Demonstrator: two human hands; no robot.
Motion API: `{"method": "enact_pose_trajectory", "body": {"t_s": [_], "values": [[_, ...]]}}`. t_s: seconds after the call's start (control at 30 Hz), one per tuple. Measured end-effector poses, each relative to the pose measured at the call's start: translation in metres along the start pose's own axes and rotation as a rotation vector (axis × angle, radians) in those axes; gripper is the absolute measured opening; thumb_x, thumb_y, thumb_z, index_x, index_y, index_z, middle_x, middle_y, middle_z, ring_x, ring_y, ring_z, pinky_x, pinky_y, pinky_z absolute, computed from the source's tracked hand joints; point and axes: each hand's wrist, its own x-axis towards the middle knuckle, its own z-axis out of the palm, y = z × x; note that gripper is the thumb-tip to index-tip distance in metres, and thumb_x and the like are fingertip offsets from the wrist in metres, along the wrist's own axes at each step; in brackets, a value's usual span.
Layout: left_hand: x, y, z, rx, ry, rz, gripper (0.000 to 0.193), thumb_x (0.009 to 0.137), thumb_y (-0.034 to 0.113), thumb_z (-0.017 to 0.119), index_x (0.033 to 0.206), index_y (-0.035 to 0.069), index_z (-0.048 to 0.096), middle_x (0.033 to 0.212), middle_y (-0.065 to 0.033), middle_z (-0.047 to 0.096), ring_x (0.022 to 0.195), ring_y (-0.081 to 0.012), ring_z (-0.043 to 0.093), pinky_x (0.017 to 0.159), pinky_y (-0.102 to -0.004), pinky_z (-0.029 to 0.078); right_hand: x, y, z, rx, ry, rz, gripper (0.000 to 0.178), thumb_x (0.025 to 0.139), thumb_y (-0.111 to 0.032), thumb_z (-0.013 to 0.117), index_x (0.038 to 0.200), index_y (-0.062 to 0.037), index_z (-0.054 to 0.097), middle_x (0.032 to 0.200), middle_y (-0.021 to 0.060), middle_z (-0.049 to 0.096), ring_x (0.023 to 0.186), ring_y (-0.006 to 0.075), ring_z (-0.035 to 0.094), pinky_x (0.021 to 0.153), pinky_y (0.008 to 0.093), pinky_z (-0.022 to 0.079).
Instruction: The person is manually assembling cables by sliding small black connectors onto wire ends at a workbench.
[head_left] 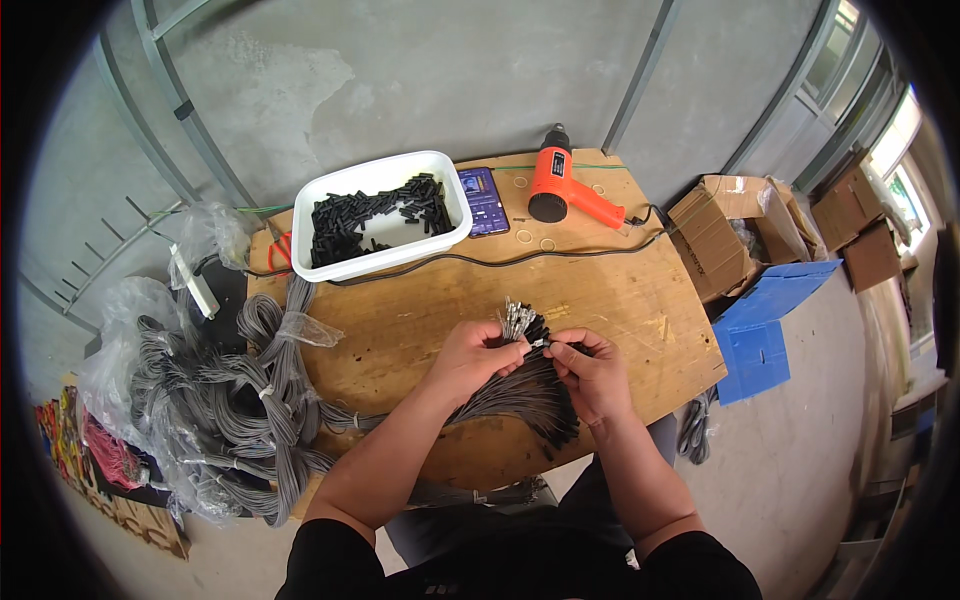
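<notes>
My left hand [468,357] is closed around a bunch of thin grey cables near their ends. Bare silvery terminals [517,318] stick up above its thumb and fingers, with black-sleeved ends beside them. My right hand [594,374] pinches a small black sleeve [546,347] at a cable end, close to the left fingertips. Below the hands the grey cables [505,396] fan out over the table, and many of their ends carry black sleeves [558,430]. A white tub [455,236] at the back holds many short black tube pieces [345,215].
On the wooden table [400,315] lie an orange heat gun [562,187], a phone [483,203] and several rubber bands [524,237]. A black cord [590,252] crosses behind the hands. Coiled grey cables [245,390] pile up at left. Cardboard boxes [715,245] stand at right.
</notes>
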Motion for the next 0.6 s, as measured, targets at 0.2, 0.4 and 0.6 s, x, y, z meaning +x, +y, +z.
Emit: {"method": "enact_pose_trajectory", "body": {"t_s": [0.2,0.4,0.6], "values": [[0.0003,-0.001,-0.0008,0.036,-0.026,0.008,0.015,0.09,0.012,0.071,0.088,-0.002,0.068,0.075,-0.0025,0.064,0.067,-0.0073,0.057,0.061,-0.0228,0.046,-0.001,0.0032,0.0004,-0.038,0.036,-0.112,0.011,0.09,0.002,0.067,0.101,0.001,0.068,0.084,0.0068,0.069,0.06,0.0052,0.05,0.049,0.0168,0.036],[0.0009,-0.0045,-0.0026,0.065,-0.02,0.029,0.016,0.089,0.012,0.071,0.082,-0.003,0.069,0.072,-0.0026,0.065,0.064,-0.0071,0.057,0.058,-0.023,0.045,-0.0031,0.0006,0.0033,-0.079,0.022,-0.13,0.011,0.09,0.001,0.068,0.101,0.0,0.07,0.08,0.0024,0.067,0.063,0.0046,0.053,0.053,0.0164,0.039],[0.0008,-0.003,-0.0017,0.142,-0.006,0.034,0.017,0.088,0.012,0.071,0.081,-0.004,0.069,0.07,-0.0029,0.065,0.064,-0.0069,0.058,0.057,-0.0231,0.045,-0.0007,0.0018,0.0014,-0.086,0.036,-0.114,0.008,0.09,-0.001,0.068,0.097,0.0011,0.067,0.082,0.0078,0.069,0.059,0.0063,0.049,0.049,0.0176,0.036]]}}
